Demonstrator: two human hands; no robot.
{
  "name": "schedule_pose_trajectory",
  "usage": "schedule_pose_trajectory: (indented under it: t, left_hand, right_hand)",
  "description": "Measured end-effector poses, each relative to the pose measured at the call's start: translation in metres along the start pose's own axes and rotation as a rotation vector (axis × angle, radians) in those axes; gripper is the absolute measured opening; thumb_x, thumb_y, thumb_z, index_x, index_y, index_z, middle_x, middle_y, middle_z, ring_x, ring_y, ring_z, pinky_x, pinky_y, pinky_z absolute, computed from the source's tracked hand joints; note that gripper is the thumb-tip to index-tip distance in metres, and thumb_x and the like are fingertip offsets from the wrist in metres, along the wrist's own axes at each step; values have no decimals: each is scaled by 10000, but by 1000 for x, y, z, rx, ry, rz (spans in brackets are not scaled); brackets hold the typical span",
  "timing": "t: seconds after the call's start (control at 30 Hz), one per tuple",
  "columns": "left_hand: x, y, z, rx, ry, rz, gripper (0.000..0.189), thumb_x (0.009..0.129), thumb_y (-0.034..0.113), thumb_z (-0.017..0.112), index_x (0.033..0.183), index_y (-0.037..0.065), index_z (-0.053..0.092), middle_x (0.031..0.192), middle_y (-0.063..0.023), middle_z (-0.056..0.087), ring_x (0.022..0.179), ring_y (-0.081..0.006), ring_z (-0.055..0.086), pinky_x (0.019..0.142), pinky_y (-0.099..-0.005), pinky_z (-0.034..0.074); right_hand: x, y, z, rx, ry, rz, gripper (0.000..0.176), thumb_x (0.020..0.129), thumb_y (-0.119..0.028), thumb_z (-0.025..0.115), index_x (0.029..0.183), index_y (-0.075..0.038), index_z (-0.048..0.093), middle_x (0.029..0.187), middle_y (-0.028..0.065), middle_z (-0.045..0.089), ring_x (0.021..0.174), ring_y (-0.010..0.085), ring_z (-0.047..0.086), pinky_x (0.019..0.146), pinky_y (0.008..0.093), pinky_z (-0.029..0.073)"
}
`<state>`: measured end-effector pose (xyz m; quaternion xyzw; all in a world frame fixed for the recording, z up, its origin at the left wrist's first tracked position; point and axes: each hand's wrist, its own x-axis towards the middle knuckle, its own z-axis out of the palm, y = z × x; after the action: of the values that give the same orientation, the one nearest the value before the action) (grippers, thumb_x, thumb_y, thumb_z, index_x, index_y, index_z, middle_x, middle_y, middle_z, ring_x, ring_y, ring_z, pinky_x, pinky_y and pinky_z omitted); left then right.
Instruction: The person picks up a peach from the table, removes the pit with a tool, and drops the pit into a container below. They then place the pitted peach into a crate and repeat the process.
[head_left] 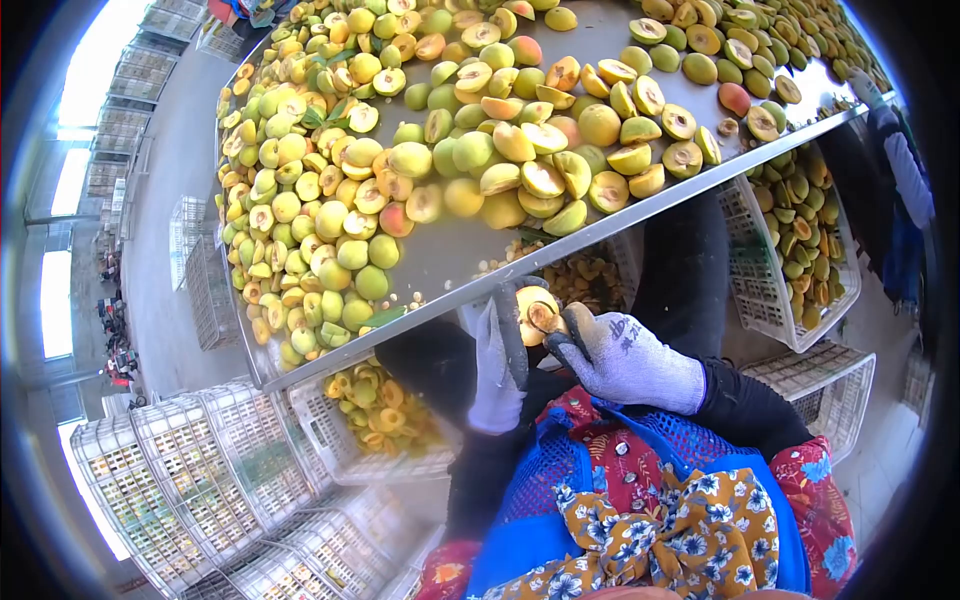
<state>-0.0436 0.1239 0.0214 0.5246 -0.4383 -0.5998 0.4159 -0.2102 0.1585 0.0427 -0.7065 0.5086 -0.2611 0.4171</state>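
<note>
My left hand point(500, 365), in a pale glove with dark fingers, is closed around a halved yellow stone fruit, which looks like a peach half point(537, 312). Its cut face is turned towards my right hand, with a brown hollow or stone showing. My right hand point(632, 362), gloved the same way, has its thumb and fingers pinched together at the fruit's edge. Whatever sits between those fingertips is too small and covered to name. Both hands are just below the metal rim point(560, 240) of a table heaped with whole and halved fruit point(480, 150).
Under the rim stand a crate of fruit halves point(375, 410) at left and another crate point(795, 240) at right. Stacked white crates point(200, 480) fill the lower left. Another person's gloved hand point(865, 88) is at the table's far right. Small stones lie near the rim.
</note>
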Motion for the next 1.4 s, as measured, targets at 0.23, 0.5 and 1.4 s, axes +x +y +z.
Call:
schedule_pose_trajectory:
  t: [0.23,0.5,1.4]
  left_hand:
    - [-11,-12,17,51,201,92,391,1069,263,399,978,-27,643,875,-90,654,802,-153,614,743,-300,506]
    - [-13,-10,17,370,34,102,381,1054,243,385,957,-24,639,814,-142,665,725,-237,637,704,-348,497]
    - [-9,-29,-2,-300,-54,-52,398,1010,438,488,1077,64,607,835,-43,634,671,-124,600,542,-227,477]
  right_hand:
    - [-9,12,3,-72,-124,-212,317,989,-260,507,1051,50,530,758,228,610,711,343,634,583,418,484]
    - [-22,17,2,-88,-231,-128,255,997,-193,462,1031,42,555,906,221,582,728,373,620,636,404,495]
    - [-48,40,-9,2158,-515,517,440,1016,-447,461,1056,-24,578,572,36,475,361,88,400,319,200,316]
